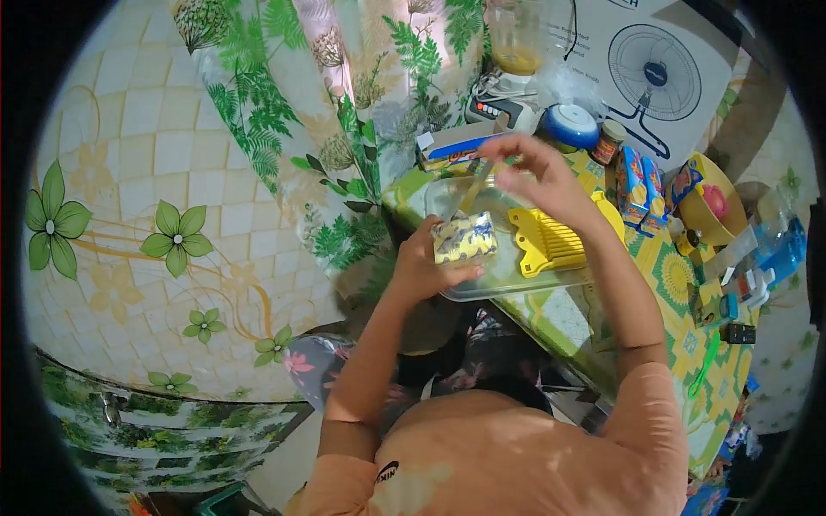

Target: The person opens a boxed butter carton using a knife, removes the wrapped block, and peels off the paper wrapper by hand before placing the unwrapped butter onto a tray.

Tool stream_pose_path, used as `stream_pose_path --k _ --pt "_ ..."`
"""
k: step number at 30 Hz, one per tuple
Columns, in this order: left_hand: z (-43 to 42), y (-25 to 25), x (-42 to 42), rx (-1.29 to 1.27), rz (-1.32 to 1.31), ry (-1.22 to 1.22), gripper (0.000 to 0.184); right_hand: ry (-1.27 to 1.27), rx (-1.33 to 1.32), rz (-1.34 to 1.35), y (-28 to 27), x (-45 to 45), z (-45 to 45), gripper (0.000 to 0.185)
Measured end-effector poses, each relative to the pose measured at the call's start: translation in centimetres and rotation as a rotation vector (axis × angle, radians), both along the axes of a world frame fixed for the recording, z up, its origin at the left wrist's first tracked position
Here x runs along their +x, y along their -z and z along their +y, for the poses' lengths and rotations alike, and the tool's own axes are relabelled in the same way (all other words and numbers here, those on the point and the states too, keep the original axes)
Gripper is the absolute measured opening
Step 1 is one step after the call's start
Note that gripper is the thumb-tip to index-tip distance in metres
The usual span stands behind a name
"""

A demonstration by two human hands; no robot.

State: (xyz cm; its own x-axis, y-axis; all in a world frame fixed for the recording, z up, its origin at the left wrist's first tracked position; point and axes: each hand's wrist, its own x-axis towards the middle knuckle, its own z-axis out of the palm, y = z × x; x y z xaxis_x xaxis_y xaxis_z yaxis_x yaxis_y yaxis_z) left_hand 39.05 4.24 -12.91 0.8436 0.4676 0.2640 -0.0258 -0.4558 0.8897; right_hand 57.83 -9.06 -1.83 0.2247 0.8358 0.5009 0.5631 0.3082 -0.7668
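My left hand (pixel 422 267) is closed around a small foil-wrapped block (pixel 465 239) with a yellow and dark blue print, holding it over the clear plastic tub (pixel 482 292). Above it is my right hand (pixel 542 176), raised with bent fingers and thumb near a thin yellowish strip (pixel 478 187). That strip slants up from the block toward the fingertips; whether it is wrapper or a blade, I cannot tell. A yellow plastic grater (pixel 555 241) rests in the tub, partly hidden behind my right forearm.
Behind the tub lies an open blue and yellow carton (pixel 452 146). A blender (pixel 516 64), blue-and-white bowl (pixel 570 126), jar (pixel 609 142), blue packets (pixel 637 189) and yellow bowl (pixel 723 198) line the table's back. Green scissors (pixel 705 365) and small bottles lie at the right.
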Motion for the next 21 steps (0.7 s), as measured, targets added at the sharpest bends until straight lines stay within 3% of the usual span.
stream_pose_path --k 2,6,10,16,21 --pt "-0.6 -1.9 0.2 -0.121 -0.024 0.068 0.078 -0.017 -0.140 -0.163 -2.1 -3.2 -2.2 0.040" --pt "0.8 -1.7 1.7 0.067 0.065 0.124 0.074 -0.027 -0.161 -0.421 -1.2 -3.9 -1.9 0.039" --pt "1.3 -0.7 2.7 0.080 0.043 0.157 0.069 0.057 -0.037 -0.475 -0.6 -4.0 -1.5 0.033" --pt "-0.1 -3.4 0.7 0.238 0.138 -0.010 0.067 0.117 -0.200 -0.117 -1.1 -4.3 -1.9 0.027" --pt "-0.5 -3.0 -3.2 0.179 0.027 -0.122 0.050 0.362 -0.084 -0.383 -0.9 -4.5 -1.8 0.029"
